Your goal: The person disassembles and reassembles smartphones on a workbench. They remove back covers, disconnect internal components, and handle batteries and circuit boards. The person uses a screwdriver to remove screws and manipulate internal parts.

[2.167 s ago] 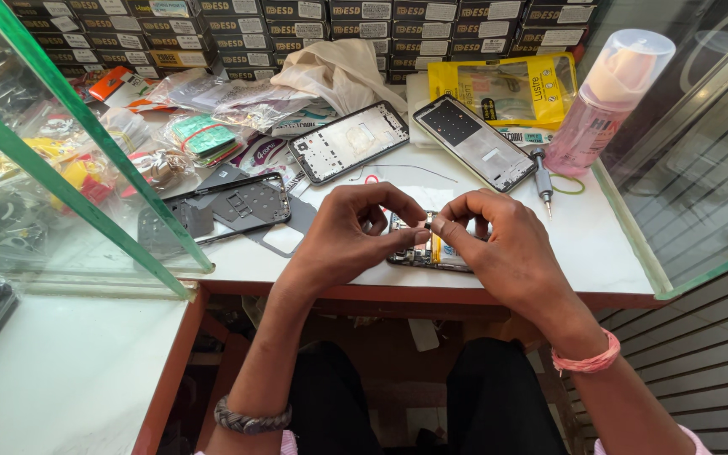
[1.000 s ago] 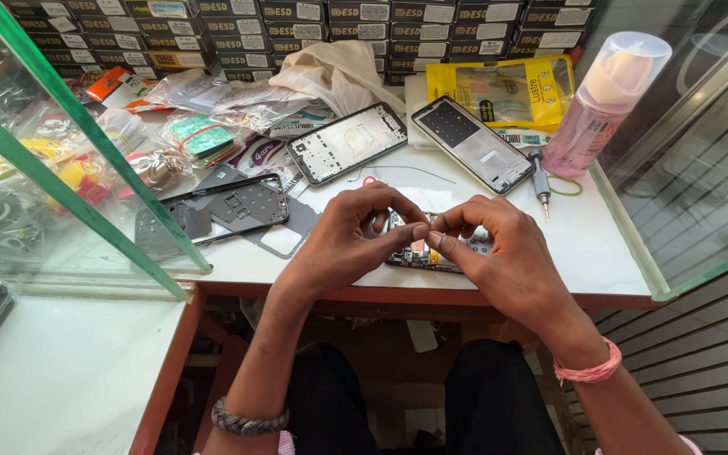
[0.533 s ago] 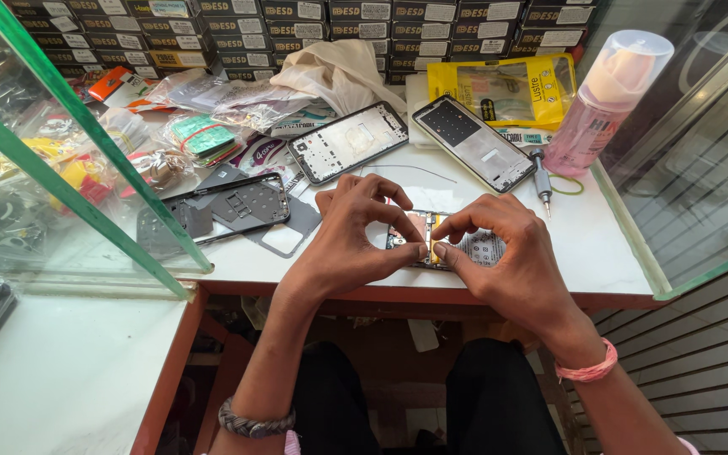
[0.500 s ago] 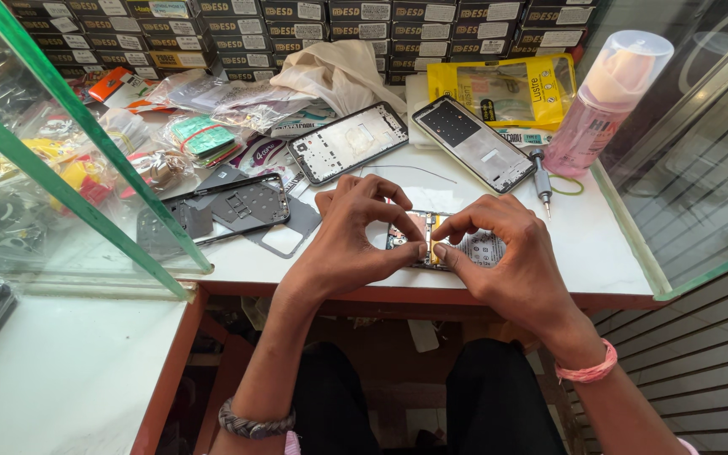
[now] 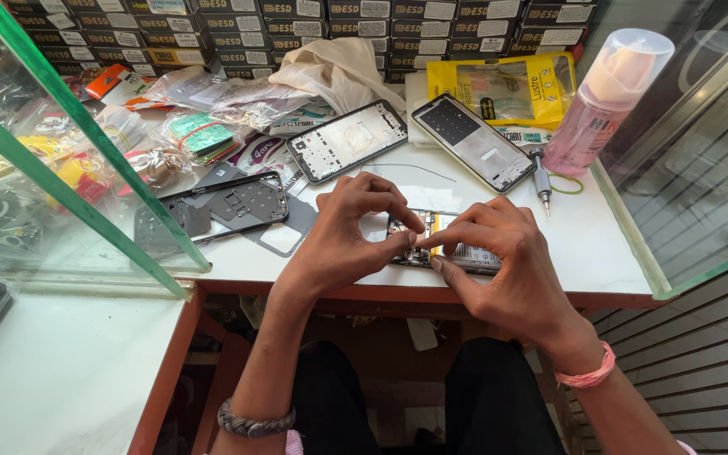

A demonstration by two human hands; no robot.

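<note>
An opened phone (image 5: 457, 246) with bare circuitry and a yellow strip lies near the front edge of the white worktop (image 5: 583, 244). My left hand (image 5: 349, 229) rests on its left end, thumb and forefinger pinched together over the board. My right hand (image 5: 505, 263) covers its right part, forefinger tip meeting the left fingertips at the yellow strip. Whatever small part sits between the fingertips is too small to make out.
Two phone frames (image 5: 345, 140) (image 5: 472, 141) lie behind the hands, a dark back cover (image 5: 238, 202) to the left. A small screwdriver (image 5: 541, 175), a pink pump bottle (image 5: 607, 94), a yellow pouch (image 5: 507, 84), a cloth (image 5: 334, 72), bagged parts and stacked boxes (image 5: 297, 25) crowd the back. Glass panels stand left and right.
Both hands have stayed on the opened phone; the fingertips have shifted slightly and closed together over the yellow strip. Nothing else on the worktop has moved.
</note>
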